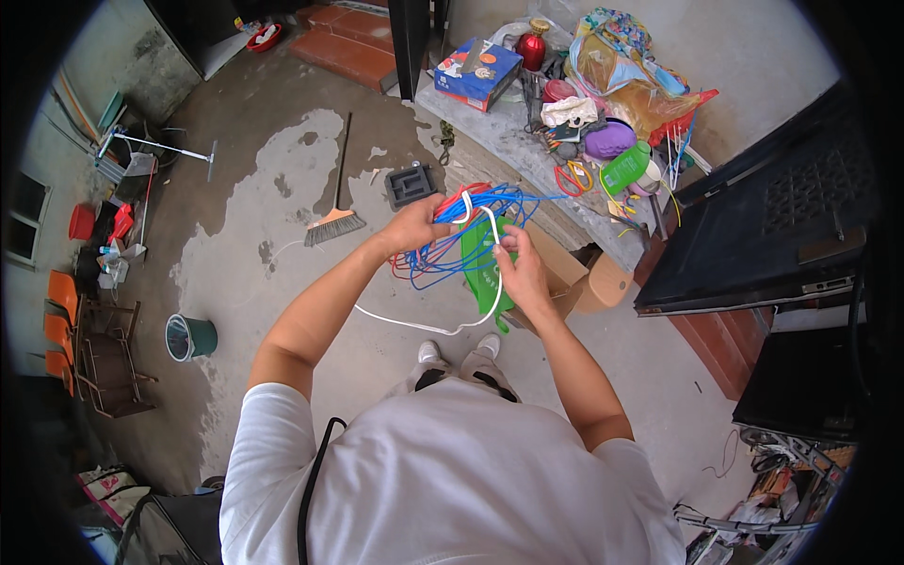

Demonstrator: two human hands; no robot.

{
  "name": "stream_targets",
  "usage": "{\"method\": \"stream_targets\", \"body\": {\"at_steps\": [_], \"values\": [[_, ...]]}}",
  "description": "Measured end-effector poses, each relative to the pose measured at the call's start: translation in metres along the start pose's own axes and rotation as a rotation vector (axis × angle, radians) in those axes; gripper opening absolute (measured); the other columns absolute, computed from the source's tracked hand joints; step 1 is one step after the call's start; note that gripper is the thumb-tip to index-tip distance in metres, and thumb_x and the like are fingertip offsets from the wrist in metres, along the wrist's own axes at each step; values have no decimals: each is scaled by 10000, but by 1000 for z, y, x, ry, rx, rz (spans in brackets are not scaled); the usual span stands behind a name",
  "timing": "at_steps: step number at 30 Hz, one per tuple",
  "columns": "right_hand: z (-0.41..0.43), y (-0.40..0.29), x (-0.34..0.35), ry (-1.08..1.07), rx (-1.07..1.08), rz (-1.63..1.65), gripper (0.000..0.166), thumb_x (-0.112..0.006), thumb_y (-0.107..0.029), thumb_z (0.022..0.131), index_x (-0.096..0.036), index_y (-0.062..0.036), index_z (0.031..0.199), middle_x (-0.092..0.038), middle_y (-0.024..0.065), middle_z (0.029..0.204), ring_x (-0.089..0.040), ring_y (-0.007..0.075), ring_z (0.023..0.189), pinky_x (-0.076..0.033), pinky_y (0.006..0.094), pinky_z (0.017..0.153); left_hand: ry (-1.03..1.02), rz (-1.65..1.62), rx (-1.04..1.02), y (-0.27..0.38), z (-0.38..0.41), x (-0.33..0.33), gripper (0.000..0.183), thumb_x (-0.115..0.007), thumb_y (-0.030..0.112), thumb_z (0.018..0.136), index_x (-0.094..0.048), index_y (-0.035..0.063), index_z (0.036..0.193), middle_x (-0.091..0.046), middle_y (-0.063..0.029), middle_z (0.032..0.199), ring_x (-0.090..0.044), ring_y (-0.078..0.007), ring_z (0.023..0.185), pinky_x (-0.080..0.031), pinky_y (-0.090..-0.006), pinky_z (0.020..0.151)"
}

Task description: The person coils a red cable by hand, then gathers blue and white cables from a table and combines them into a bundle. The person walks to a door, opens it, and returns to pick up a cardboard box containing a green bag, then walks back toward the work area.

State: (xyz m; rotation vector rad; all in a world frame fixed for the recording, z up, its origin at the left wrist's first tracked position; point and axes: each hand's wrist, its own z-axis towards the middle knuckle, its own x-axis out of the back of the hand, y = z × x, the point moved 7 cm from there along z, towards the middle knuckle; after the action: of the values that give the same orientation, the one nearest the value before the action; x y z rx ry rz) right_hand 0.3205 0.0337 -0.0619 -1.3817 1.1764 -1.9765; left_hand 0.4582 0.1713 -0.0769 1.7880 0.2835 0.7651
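Observation:
My left hand [422,224] grips a loose bundle of blue wire [494,201] and red wire [452,208] at its left end. A white cable [492,219] loops around the top of the bundle. My right hand [521,268] holds this cable between thumb and fingers, at the bundle's right side. From there the cable drops in a wide curve and runs left, passing behind my left forearm. Below the bundle a green bag [487,282] hangs at an open cardboard box [558,265], partly covered by the wires and my right hand.
A stone ledge [487,131] ahead to the right carries a blue box [478,70], a red bottle [532,46], scissors [573,179] and plastic bags. A broom [335,222] and a black tool case [409,185] lie on the partly wet floor. A bucket [191,337] stands left.

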Motion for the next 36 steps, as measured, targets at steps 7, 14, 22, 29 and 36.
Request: {"method": "stream_targets", "body": {"at_steps": [7,14,22,29,36], "values": [[8,-18,0,115,133,-31,322,-580,-135,777,-478,-49,1070,-553,130,897,-549,291,846,-430,374,734,-25,174,-86,24,-5,-4,381,-676,257,706,-540,30,980,-593,-139,804,-582,-230,747,-438,-324,696],[15,-43,-1,81,105,36,282,-601,-119,764,-497,-25,1008,-587,123,878,-579,261,790,-448,345,693,-59,54,13,11,-1,-13,382,-663,216,720,-519,8,1006,-592,-107,833,-563,-181,755,-441,-299,690],[20,1,-27,109,-227,271,193,-622,-107,777,-518,-2,901,-603,81,780,-553,114,698,-435,241,624,53,72,-134,12,-5,-21,361,-662,207,723,-500,4,974,-587,-107,753,-573,-171,659,-450,-298,611],[24,2,-21,158,-154,248,155,-599,-77,778,-479,-24,860,-573,51,739,-527,113,658,-409,236,594,3,65,-126,26,-8,-28,350,-657,181,716,-489,3,966,-581,-108,748,-565,-177,652,-447,-309,633],[23,-28,-2,213,147,28,194,-609,-53,738,-437,-35,827,-550,120,674,-566,291,616,-417,389,551,-153,-107,-78,25,-3,-38,401,-650,137,698,-475,-20,1022,-572,-119,861,-533,-146,798,-438,-277,699]]}}
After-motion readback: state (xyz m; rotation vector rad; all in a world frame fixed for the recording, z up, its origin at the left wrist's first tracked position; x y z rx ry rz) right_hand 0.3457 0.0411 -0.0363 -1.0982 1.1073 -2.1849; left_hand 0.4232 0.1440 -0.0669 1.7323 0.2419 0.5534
